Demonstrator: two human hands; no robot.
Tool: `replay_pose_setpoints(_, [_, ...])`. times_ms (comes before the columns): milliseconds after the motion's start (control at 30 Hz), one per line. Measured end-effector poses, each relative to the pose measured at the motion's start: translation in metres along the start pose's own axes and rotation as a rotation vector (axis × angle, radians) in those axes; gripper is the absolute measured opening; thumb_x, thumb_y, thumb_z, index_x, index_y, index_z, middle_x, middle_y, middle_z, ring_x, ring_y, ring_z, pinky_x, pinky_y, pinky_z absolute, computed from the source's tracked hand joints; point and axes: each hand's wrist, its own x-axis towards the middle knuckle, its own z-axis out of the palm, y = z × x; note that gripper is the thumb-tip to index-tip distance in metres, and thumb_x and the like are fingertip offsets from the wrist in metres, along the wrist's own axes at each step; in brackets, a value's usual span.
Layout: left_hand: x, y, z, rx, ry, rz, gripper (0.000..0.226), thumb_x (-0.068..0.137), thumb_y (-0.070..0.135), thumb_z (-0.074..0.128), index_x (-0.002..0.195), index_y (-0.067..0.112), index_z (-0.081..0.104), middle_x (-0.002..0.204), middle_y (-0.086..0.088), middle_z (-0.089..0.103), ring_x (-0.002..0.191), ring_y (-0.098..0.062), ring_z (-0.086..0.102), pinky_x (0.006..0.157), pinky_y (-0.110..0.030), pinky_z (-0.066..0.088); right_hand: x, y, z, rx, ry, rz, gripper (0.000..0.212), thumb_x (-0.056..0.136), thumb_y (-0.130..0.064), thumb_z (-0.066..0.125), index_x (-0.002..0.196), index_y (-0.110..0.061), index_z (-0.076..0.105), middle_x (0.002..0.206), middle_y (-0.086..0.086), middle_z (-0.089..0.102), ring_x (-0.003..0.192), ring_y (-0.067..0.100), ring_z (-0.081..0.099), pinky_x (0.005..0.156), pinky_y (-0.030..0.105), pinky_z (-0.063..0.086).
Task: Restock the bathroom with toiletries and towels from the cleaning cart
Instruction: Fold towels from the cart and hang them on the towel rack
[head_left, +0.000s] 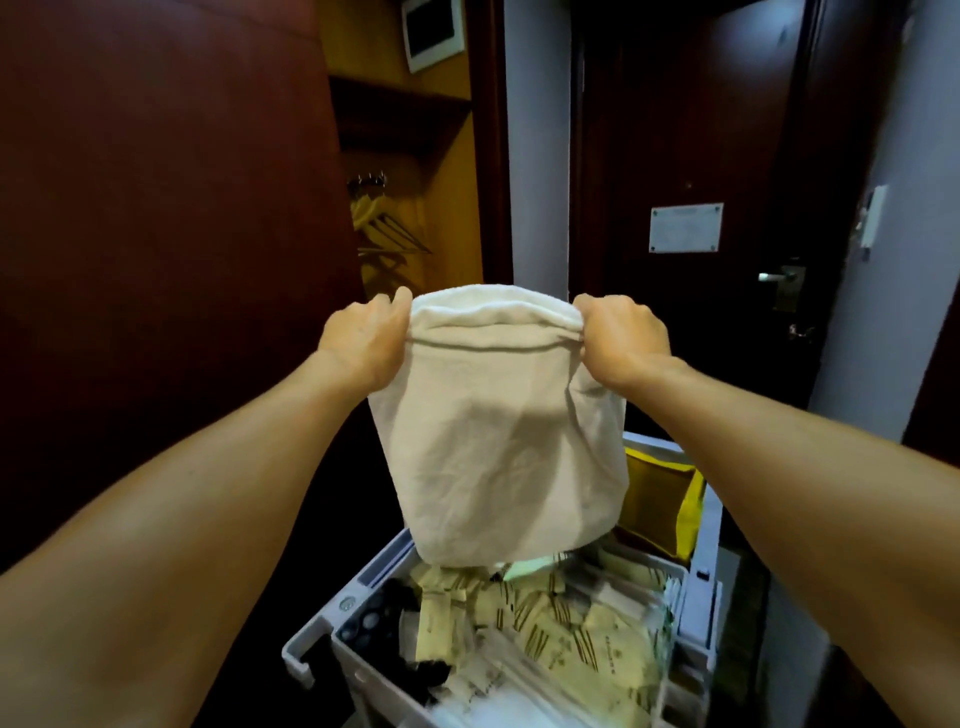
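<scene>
I hold the white towel (498, 447) up by its top edge, my left hand (363, 338) and right hand (623, 338) each gripping one corner, above the cleaning cart (332, 623) full of toiletry packets (561, 629).

towel (493, 441) above cart (322, 636), packets (561, 623) inside, door (691, 156) behind

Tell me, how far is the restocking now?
Early stage. Nothing visibly done: no bathroom is in view. In hand: left hand and right hand hold a white towel above the cart. Left: the packets in its tray and carrying the towel in.
</scene>
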Motion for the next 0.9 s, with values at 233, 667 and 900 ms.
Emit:
replay_pose_setpoints(233, [0.054, -0.015, -0.024, -0.127, 0.138, -0.099, 0.019, 0.088, 0.001, 0.052, 0.096, 0.013, 0.039, 0.092, -0.008, 0.052, 0.077, -0.03, 0.053, 0.061, -0.039, 0.036, 0.057, -0.004, -0.016, 0.143, 0.143, 0.117, 0.015, 0.089, -0.006, 0.056, 0.1, -0.015, 0.059, 0.094, 0.005, 0.051, 0.078, 0.026, 0.047, 0.063, 0.033, 0.037])
replay_pose_setpoints(667, [0.132, -0.017, -0.024, -0.294, 0.413, -0.188, 0.015, 0.091, -0.002, 0.05, 0.097, 0.01, 0.043, 0.098, -0.016, 0.055, 0.081, -0.035, 0.055, 0.06, -0.037, 0.034, 0.129, 0.002, -0.018, 0.37, 0.388, 0.187, 0.019, 0.079, 0.004, 0.055, 0.091, -0.011, 0.057, 0.092, 0.0, 0.043, 0.079, 0.023, 0.044, 0.065, 0.033, 0.035])
replay_pose_setpoints(900, [0.085, -0.021, -0.02, -0.196, 0.299, -0.095, 0.019, 0.078, 0.011, 0.058, 0.079, 0.017, 0.04, 0.071, 0.004, 0.042, 0.06, -0.022, 0.04, 0.054, -0.034, 0.027, 0.061, 0.01, -0.006, 0.415, 0.392, 0.188, 0.012, 0.075, -0.018, 0.061, 0.082, -0.024, 0.053, 0.086, -0.007, 0.046, 0.073, 0.019, 0.045, 0.055, 0.028, 0.028])
